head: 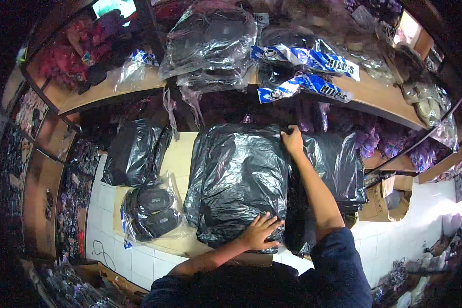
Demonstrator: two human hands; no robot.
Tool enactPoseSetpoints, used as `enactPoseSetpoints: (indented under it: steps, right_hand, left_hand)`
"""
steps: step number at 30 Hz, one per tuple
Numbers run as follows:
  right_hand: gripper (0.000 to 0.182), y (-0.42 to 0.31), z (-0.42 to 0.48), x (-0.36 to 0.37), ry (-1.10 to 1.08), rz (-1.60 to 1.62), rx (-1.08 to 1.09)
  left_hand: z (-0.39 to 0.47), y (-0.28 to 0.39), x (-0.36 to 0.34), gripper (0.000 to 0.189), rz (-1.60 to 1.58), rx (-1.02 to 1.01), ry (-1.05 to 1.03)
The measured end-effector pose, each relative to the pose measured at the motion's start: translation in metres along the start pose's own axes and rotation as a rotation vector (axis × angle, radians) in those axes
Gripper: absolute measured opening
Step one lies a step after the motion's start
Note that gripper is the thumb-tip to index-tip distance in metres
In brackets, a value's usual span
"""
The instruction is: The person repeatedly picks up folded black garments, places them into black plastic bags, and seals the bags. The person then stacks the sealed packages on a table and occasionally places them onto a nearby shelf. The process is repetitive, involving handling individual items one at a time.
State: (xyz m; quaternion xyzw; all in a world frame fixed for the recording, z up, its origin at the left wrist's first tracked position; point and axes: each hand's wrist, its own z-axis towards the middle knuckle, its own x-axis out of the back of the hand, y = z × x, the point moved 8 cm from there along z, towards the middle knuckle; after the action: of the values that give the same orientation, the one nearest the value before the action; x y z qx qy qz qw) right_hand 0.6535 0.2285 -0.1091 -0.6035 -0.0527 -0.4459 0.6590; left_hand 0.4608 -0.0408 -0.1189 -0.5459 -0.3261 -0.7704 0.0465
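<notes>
A large black plastic-wrapped package [242, 173] lies in front of me on a stack. Spread flat near its lower right corner is my left hand [260, 233], fingers apart. My right hand [292, 140] is at the package's upper right corner with fingers curled; whether it grips the plastic, I cannot tell. To the right lies another black plastic-wrapped package [331, 165], partly behind my right forearm. A smaller black package [136, 150] rests at the left. Below it, a clear bag [154, 211] holds dark slippers.
A wooden shelf [385, 100] above holds bagged footwear [211, 38] and blue-and-white printed headers [304, 59]. An opened cardboard box [385, 196] stands on the white tiled floor to the right. Wooden shelving [42, 200] with packed goods lines the left. Another cardboard box [111, 277] is at lower left.
</notes>
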Motion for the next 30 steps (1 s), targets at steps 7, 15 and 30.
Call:
enactPoseSetpoints:
  steps: [7, 15, 30]
  right_hand:
    - [0.023, -0.12, -0.015, -0.039, -0.352, -0.155, 0.43]
    - [0.025, -0.207, -0.027, -0.137, -0.667, -0.307, 0.482]
    - [0.027, -0.204, -0.062, -0.242, -1.448, -0.396, 0.845]
  left_hand:
    - [-0.05, -0.073, 0.11, 0.042, 0.27, 0.467, 0.574]
    - [-0.146, -0.122, 0.084, 0.035, -0.043, 0.967, 0.629]
    - [-0.154, -0.118, 0.073, 0.027, 0.341, 0.938, 0.287]
